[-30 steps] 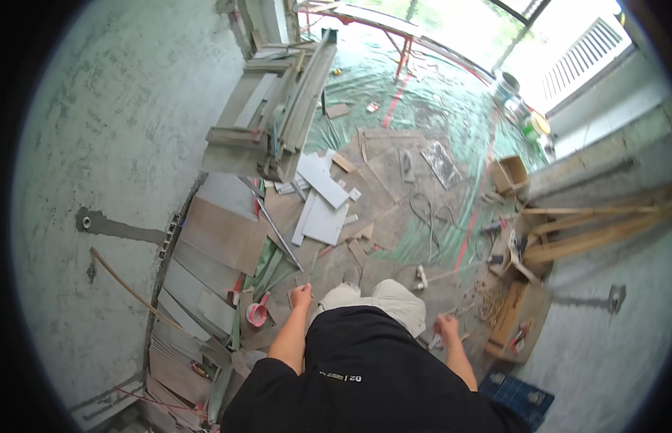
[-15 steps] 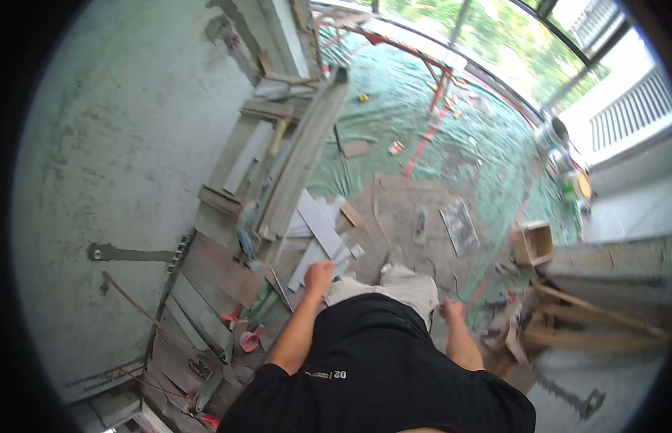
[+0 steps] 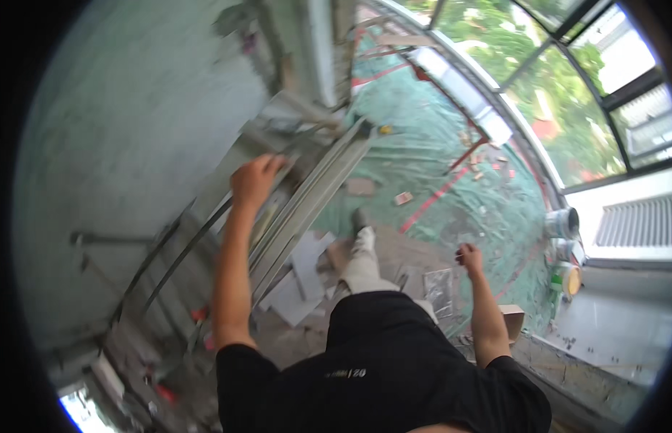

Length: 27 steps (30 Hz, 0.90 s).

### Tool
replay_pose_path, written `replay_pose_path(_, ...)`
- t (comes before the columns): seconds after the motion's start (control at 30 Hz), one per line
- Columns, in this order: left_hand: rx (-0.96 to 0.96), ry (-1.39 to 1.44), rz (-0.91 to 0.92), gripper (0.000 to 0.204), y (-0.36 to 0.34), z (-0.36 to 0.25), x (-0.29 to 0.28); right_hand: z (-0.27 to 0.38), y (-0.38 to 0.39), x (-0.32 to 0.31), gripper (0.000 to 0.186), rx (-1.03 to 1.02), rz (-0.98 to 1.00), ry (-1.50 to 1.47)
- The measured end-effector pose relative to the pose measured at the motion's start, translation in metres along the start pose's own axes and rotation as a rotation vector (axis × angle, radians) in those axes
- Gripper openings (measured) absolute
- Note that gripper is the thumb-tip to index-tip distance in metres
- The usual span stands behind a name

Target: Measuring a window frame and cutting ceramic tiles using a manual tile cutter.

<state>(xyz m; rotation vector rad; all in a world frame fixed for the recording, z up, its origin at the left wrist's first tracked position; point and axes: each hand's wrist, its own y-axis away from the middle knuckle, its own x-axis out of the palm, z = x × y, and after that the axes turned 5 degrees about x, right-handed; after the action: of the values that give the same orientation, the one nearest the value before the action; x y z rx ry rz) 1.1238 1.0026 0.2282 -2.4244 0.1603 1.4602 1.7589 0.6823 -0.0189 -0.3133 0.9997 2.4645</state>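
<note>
My left hand [image 3: 256, 177] is raised at left over a workbench stacked with long pale boards [image 3: 310, 202] and offcuts, its fingers curled; whether they grip or touch anything there is too blurred to make out. My right hand [image 3: 469, 256] hangs in the air at right, fingers loosely bent and apart, holding nothing visible, above green floor sheeting [image 3: 451, 209]. My stepping foot [image 3: 361, 220] is on that sheeting, beside scattered white panels [image 3: 292, 296].
A red-framed trestle [image 3: 480, 144] stands toward the glazed window [image 3: 545, 108]. Buckets [image 3: 561, 224] and a cardboard box [image 3: 513, 317] line the right side. A bare plastered wall [image 3: 112, 159] is at left, with debris along its foot.
I have moved forward and the view has turned, bringing more window in. My left hand has risen to the boards' level; my right hand has lifted and its fingers have loosened.
</note>
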Motion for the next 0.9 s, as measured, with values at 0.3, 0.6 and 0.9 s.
replay_pose_path(0.3,-0.424,0.005,0.173,0.049,-0.106,0.226,0.191,0.114,-0.074,0.005,0.032,0.248,0.134,0.303)
replay_pose_path(0.6,-0.426,-0.062,0.170,0.040,-0.150,0.255,0.240,0.223,-0.249,-0.040,0.033,0.331,0.111,0.238)
replay_pose_path(0.9,-0.683,-0.194,-0.161,0.039,-0.167,0.055,0.180,0.260,-0.534,-0.117,0.035,0.364,-0.124,-0.203)
